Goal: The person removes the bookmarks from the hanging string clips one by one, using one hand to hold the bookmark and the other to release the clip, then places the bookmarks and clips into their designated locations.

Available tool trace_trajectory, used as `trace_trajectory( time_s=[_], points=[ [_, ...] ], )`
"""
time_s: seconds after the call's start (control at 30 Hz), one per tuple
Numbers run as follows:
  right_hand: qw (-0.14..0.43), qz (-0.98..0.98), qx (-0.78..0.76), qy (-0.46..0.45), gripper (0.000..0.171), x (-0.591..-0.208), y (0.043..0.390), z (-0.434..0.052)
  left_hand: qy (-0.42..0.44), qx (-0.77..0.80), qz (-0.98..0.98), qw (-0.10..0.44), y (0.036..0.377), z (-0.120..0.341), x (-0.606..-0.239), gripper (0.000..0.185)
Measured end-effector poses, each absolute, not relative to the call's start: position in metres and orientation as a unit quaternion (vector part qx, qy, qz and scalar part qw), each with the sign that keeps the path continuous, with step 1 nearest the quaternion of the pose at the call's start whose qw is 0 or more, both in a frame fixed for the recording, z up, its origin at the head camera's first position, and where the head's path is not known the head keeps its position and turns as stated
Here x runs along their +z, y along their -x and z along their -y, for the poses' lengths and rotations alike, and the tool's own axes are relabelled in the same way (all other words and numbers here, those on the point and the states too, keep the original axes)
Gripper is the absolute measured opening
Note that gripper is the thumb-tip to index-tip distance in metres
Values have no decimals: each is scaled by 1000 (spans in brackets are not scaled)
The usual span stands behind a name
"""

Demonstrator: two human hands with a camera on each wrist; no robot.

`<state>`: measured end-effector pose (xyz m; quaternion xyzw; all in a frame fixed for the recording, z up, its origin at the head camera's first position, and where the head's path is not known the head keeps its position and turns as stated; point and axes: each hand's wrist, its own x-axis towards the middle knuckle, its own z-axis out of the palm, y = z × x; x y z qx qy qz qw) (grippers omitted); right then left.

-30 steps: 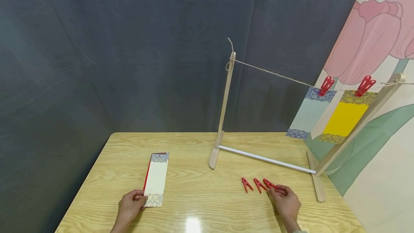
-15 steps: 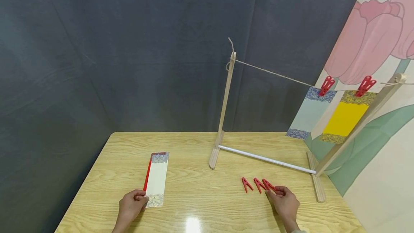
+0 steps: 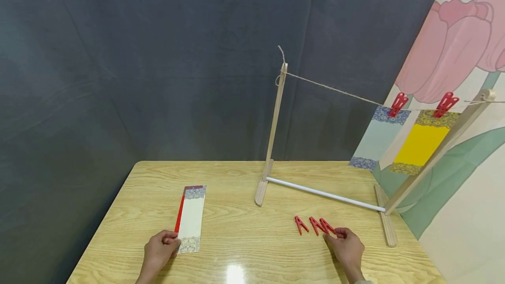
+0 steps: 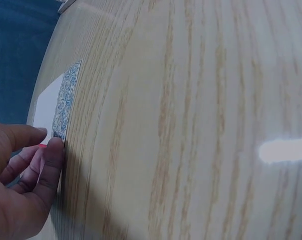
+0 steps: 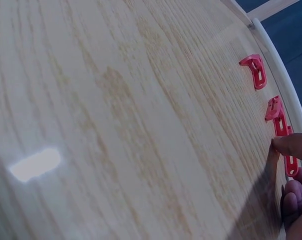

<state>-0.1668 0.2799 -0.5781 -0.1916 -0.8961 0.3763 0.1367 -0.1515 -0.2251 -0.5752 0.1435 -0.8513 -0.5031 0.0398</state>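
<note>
1. Red plastic clothespin (image 3: 328, 226), rightmost of three on the wooden table (image 3: 244, 240), is light and stiff; right hand (image 3: 348, 245) pinches its tail.
2. Thin white patterned-edge paper strip (image 3: 190, 218) is floppy; left hand (image 3: 159, 250) pinches its near end.

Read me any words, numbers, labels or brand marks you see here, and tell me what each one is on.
None: no readable text in any view.
The cream paper strip at the left hand shows only patterned borders.
The red clothespins by the right hand show no lettering.
The hanging pale blue strip and yellow strip carry only ornament.
</note>
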Motion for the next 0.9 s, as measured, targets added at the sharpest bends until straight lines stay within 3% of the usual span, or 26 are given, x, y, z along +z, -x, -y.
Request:
trace_trajectory(
  time_s=[0.57,0.9],
  points=[
    [132,897,372,200,46,-572,167,-280,-145,-515,844,36,159,224,-565,17],
    [168,881,393,205,37,-556,168,-280,-139,-549,823,37,167,213,-553,23]
  ],
)
